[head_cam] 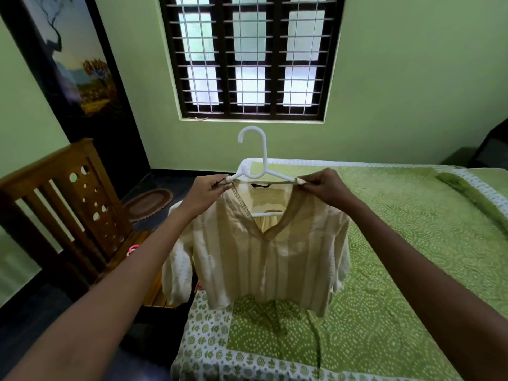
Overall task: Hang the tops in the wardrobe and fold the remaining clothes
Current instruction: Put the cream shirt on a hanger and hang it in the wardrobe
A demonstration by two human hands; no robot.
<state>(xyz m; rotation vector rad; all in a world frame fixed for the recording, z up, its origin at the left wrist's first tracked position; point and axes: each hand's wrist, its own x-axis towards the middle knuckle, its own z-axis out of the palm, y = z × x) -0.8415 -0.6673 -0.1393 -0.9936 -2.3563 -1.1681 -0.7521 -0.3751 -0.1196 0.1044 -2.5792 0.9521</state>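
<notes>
- Right then, the cream striped top (264, 259) was up in the air over the near end of the bed (384, 243), draped on a white plastic hanger (259, 171) with its hook standing free above the neckline.
- The left hand (206, 192) had its fingers and thumb pinched on the left shoulder of the top, right where the cloth met the hanger's arm.
- The right hand (327, 185) did the same on the other shoulder, fingertips nipped on the fabric at the hanger's end.
- Both shoulders looked seated, the V-neck hung roughly centred and the hanger's lower bar showed through it; my read was that the hands were settling the cloth in place.
- So progress, as I judged it: this one top was about dressed onto its hanger, but not yet hung anywhere.
- No wardrobe was in view, only the barred window (251, 59), green walls and a wooden bench (68, 204) on the left, so the carry to the rail was still to come.
- A pink ring-shaped item (133, 249) lay on the bench; what it was, I couldn't tell.
- Other clothes for folding? None plainly showed, so how much remained could not be told.
</notes>
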